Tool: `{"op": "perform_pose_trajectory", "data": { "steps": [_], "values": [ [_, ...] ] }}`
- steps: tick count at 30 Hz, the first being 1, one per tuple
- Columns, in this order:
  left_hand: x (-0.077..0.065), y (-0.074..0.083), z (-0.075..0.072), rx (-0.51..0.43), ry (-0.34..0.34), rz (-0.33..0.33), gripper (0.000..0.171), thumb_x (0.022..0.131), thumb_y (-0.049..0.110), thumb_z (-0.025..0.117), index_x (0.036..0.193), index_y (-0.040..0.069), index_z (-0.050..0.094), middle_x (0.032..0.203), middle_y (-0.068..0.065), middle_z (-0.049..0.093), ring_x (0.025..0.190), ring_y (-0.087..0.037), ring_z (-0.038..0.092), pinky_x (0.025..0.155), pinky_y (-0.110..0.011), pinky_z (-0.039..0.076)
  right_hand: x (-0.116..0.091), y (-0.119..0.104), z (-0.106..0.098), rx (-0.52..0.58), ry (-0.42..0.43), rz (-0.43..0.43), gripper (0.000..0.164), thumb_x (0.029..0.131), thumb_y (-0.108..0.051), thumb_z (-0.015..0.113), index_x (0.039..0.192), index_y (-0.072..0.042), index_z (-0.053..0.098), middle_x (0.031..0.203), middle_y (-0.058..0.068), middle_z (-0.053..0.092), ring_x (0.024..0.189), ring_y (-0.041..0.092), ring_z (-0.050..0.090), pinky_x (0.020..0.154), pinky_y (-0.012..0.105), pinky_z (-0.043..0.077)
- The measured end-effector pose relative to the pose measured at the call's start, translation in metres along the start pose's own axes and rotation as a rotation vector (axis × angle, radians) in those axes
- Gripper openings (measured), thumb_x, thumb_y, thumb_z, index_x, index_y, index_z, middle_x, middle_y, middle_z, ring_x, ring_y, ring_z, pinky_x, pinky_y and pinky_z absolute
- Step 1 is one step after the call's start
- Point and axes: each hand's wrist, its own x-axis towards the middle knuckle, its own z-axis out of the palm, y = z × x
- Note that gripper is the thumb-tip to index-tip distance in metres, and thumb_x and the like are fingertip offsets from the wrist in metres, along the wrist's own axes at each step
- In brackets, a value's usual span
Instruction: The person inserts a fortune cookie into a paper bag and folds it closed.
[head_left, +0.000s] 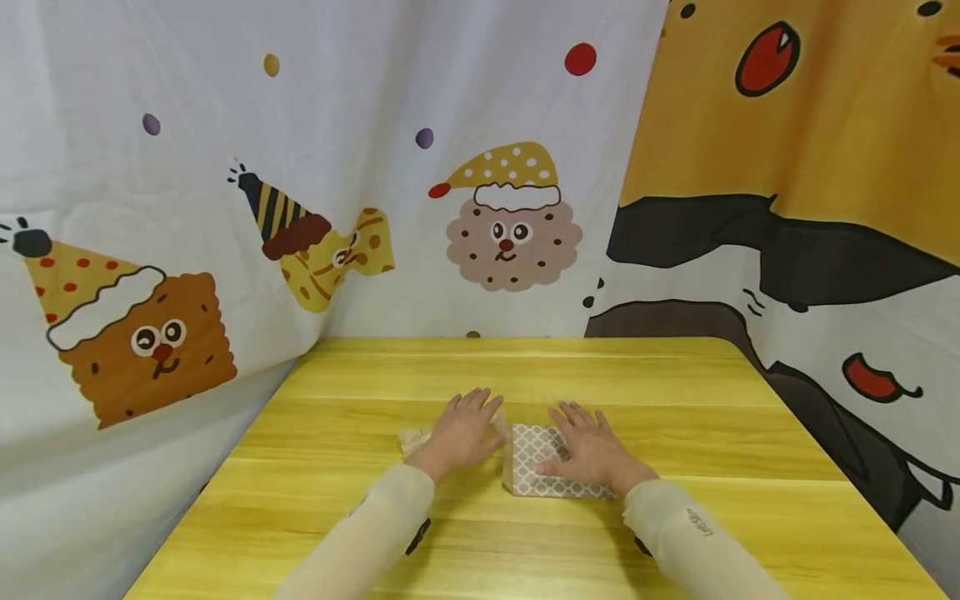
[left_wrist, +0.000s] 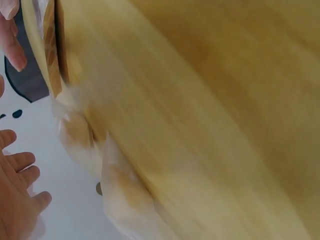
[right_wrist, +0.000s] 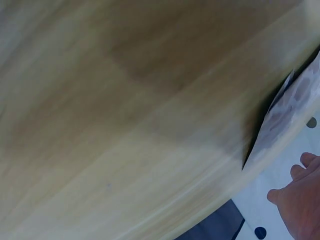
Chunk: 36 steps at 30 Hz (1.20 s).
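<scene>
A flat rectangular piece with a grey-and-white lattice pattern point(head_left: 527, 454) lies on the table; I cannot tell whether it is paper, card or a pouch. My right hand point(head_left: 592, 450) is spread over it, fingers straight and thumb out to the side. In the right wrist view the patterned piece point(right_wrist: 287, 112) looks thin, with one edge lifted. To its left, my left hand point(head_left: 467, 429) is over crumpled see-through plastic point(head_left: 414, 438), fingers extended. The left wrist view shows puffed folds of that plastic point(left_wrist: 125, 195). Contact under either palm is hidden.
The wood-grain table point(head_left: 360, 542) extends on all sides of the hands. Behind it hangs a white curtain point(head_left: 375, 100) printed with cartoon biscuits, and an orange-and-black printed part point(head_left: 697, 150) continues on the right. Dark straps point(head_left: 417, 536) show under the sleeves.
</scene>
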Motion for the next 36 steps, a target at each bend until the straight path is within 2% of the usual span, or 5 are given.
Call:
{"op": "perform_pose_trajectory", "data": {
  "steps": [9,15,21,28,36],
  "values": [
    [-0.004,0.007,0.01,0.021,-0.018,0.086,0.068,0.1,0.053,0.051,0.154,0.015,0.036,0.158,-0.013,0.033,0.146,-0.03,0.026,0.116,-0.053,0.022,0.001,-0.008,0.008,-0.012,-0.036,-0.033,0.111,0.076,-0.079,0.062,0.155,-0.006,0.032,0.16,0.018,0.024,0.147,0.037,0.018,0.115,0.063,0.008],
    [-0.008,0.01,0.017,0.027,-0.045,0.103,0.065,0.101,0.052,0.05,0.153,0.015,0.038,0.157,-0.012,0.035,0.145,-0.029,0.028,0.116,-0.051,0.023,-0.001,-0.009,0.011,-0.003,-0.077,-0.005,0.119,0.069,-0.082,0.066,0.155,-0.007,0.033,0.16,0.016,0.025,0.147,0.035,0.019,0.116,0.061,0.009],
    [-0.01,0.008,0.024,0.044,-0.046,0.117,0.067,0.099,0.054,0.051,0.152,0.013,0.041,0.157,-0.014,0.034,0.145,-0.031,0.029,0.116,-0.053,0.023,-0.005,-0.009,0.012,-0.011,-0.114,-0.002,0.123,0.066,-0.084,0.066,0.155,-0.007,0.032,0.159,0.016,0.027,0.146,0.035,0.024,0.115,0.062,0.014],
    [-0.02,0.007,0.027,0.064,-0.07,0.155,0.063,0.1,0.056,0.048,0.149,0.017,0.046,0.16,-0.015,0.026,0.148,-0.034,0.02,0.117,-0.056,0.016,-0.013,-0.011,0.013,-0.034,-0.132,-0.013,0.126,0.064,-0.087,0.064,0.156,-0.008,0.031,0.159,0.015,0.027,0.145,0.033,0.025,0.114,0.063,0.017],
    [-0.023,0.007,0.029,0.14,-0.102,0.171,0.06,0.099,0.06,0.045,0.147,0.023,0.05,0.163,-0.018,0.016,0.15,-0.036,0.008,0.117,-0.058,0.01,-0.02,-0.016,0.004,0.025,-0.138,0.01,0.136,0.057,-0.082,0.075,0.153,0.002,0.029,0.155,0.022,0.029,0.142,0.041,0.027,0.112,0.063,0.02]
  ]
}}
